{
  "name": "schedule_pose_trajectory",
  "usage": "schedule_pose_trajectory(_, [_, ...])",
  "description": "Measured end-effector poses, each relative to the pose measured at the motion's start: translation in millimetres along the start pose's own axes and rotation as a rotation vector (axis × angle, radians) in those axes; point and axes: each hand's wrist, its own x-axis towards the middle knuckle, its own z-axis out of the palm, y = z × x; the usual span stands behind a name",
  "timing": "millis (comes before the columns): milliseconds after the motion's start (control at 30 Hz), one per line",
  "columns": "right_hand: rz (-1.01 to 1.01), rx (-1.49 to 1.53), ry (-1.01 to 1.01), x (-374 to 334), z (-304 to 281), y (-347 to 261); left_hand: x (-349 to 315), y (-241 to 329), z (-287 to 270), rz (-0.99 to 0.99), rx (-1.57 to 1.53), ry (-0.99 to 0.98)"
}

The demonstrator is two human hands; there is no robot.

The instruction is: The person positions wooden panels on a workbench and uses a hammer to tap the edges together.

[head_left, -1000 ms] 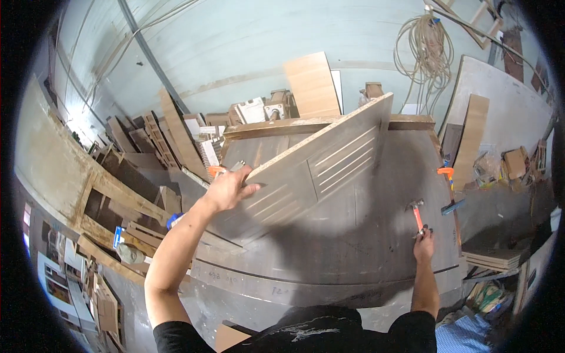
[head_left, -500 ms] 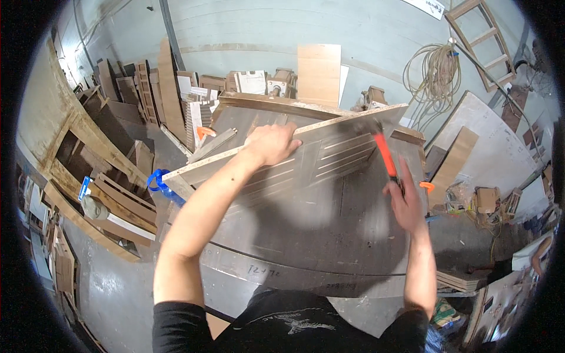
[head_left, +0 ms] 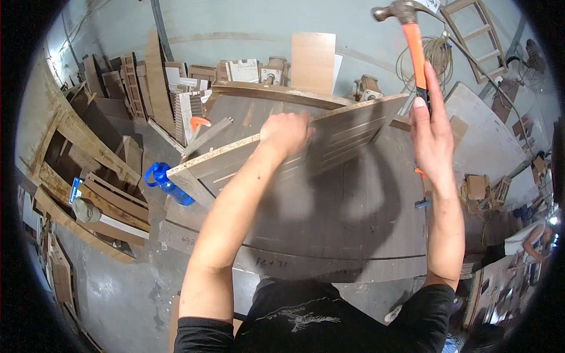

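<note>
1. A panel (head_left: 353, 130) with a rough, speckled chipboard edge and a smooth grey-brown face is seen; its face is cut by long, pale parallel grooves.
2. It is stood on edge, aslant, on the flat, dark bench (head_left: 288, 238).
3. The left grip (head_left: 285, 135) is laid over the middle of the panel's top edge; its fingers are blurred and partly hidden, so whether the panel is clasped cannot be told.
4. A hammer (head_left: 416, 56), with a metal claw head and an orange and black handle, is grasped in the right grip (head_left: 432, 132) and held raised.
5. A blue, loop-handled bottle (head_left: 172, 186) is set beside the panel's left end; its contents cannot be made out.
</note>
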Motion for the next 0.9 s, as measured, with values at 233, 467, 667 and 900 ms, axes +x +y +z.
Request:
schedule_pose_trajectory(233, [0.104, -0.346, -0.554, -0.4, 7.4, 31.3, -0.2, 2.1, 4.6, -0.008, -0.011, 0.029])
schedule_pose_trajectory(467, [-0.041, -0.070, 0.162, -2.4, 14.2, 13.3, -2.2, 6.4, -2.7, -0.005, -0.030, -0.026])
schedule_pose_trajectory(667, [0.036, -0.331, -0.513, -5.8, 3.7, 39.1, -0.3, 1.4, 4.2, 0.019, -0.033, 0.041])
schedule_pose_trajectory(900, [-0.150, -0.025, 0.225, 3.5, 19.6, 14.8, -1.1, -0.1, 2.5, 0.009, -0.012, 0.037])
